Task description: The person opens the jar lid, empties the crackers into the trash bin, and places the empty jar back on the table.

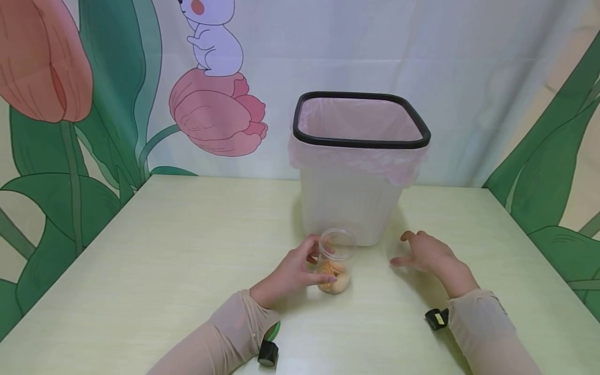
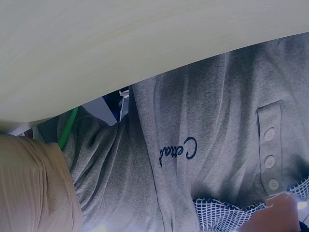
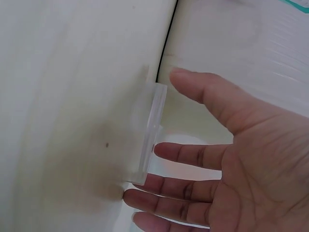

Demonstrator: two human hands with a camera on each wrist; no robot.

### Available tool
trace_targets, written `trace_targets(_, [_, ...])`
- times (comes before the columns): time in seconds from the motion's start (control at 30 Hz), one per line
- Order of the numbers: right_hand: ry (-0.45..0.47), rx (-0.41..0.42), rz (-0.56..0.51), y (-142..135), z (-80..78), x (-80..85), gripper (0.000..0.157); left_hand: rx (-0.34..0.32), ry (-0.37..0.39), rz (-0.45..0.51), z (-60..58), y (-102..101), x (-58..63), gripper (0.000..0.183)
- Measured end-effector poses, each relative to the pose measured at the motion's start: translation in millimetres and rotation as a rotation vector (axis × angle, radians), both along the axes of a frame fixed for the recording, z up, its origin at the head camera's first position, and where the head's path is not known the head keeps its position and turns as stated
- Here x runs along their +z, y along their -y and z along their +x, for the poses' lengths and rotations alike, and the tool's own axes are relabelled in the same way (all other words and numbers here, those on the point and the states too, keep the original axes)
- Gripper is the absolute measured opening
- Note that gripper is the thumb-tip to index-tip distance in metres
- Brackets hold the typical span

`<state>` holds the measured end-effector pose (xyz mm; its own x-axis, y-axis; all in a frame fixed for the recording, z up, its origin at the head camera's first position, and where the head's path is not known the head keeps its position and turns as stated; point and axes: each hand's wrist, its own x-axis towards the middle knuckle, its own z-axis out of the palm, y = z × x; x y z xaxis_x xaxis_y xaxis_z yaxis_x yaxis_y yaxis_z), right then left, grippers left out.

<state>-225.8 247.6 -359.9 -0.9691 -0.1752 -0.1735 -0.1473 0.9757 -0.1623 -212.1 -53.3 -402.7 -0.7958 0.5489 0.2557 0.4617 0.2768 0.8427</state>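
Note:
My left hand (image 1: 294,271) grips a small clear plastic jar (image 1: 338,245) round its side, thumb in front. Tan and cream rounded pieces (image 1: 334,277) lie in the lower part of the jar, and its mouth is uncovered. To the right, my right hand (image 1: 428,255) is near the table with thumb and fingers spread apart. In the right wrist view, a clear flat lid (image 3: 153,133) lies between the thumb and fingers; the fingertips are right at its edge, while the thumb stands off from it. The left wrist view does not show the left hand.
Behind the hands stands a whitish bin (image 1: 347,203) with a black rim (image 1: 361,142) and a pink liner bag (image 1: 403,164). The pale table (image 1: 211,234) ends at a cloth backdrop (image 1: 365,41) with flowers. A grey shirt (image 2: 193,116) shows past the table's near edge.

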Motion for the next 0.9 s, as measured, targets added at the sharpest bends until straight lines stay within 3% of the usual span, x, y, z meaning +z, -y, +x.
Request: trace_targets(0.9, [-0.112, -0.03, -0.105, 4.2, 1.6, 14.7, 0.071, 0.005, 0.017, 0.002, 2.1, 3.6, 1.3, 0.059])
